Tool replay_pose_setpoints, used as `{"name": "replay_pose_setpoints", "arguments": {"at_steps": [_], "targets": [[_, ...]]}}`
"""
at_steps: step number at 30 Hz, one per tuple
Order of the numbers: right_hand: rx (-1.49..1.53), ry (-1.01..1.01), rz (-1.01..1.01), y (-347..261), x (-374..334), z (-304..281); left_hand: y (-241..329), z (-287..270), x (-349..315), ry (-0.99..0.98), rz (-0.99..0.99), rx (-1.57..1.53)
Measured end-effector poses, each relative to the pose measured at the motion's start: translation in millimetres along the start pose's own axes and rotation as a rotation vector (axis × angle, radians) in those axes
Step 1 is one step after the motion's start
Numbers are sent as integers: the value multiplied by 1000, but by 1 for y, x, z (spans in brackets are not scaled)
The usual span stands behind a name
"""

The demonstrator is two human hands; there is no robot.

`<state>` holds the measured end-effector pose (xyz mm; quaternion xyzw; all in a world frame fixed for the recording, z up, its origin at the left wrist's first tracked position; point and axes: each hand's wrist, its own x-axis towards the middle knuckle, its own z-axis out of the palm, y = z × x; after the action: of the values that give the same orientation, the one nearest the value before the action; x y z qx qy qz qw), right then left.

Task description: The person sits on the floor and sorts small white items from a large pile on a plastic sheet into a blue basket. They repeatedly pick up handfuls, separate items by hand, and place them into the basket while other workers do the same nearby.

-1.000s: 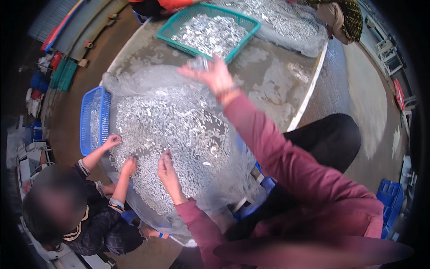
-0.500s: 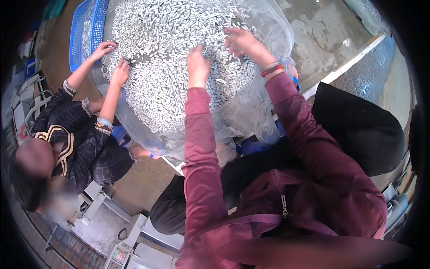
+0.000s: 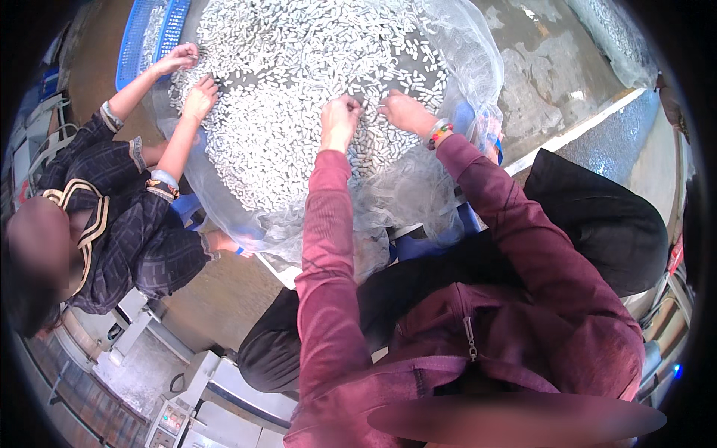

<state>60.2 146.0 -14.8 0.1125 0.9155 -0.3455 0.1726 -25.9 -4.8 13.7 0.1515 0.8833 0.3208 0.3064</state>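
Observation:
A broad heap of small whitish, capsule-shaped pieces (image 3: 269, 149) lies spread on a translucent mesh sheet (image 3: 478, 75). Over the middle of the heap, my left hand (image 3: 341, 123) has its fingers curled in and the tips pressed together; anything in them is too small to make out. Just to its right, my right hand (image 3: 407, 114) rests at the pieces with its fingers slightly apart, pointing left, and nothing visible in them. A dark bare patch shows among the pieces beyond my hands.
At the left, a co-worker's two hands (image 3: 199, 98) work at the same heap. Beside them stands a blue plastic basket (image 3: 172, 33) with similar pieces inside. A white-edged ledge (image 3: 575, 131) runs along the right. Grey machinery (image 3: 175, 411) sits at the lower left.
My right hand has come down and toward my left hand, its fingers less spread. The left hand has shifted slightly right and nearer, its fingers curling in.

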Motion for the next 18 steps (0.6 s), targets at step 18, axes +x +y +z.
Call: {"name": "replay_pose_setpoints", "arguments": {"at_steps": [18], "targets": [[282,127,4,38,-16,-19,10,-36,-61,-50,83,-1497]]}}
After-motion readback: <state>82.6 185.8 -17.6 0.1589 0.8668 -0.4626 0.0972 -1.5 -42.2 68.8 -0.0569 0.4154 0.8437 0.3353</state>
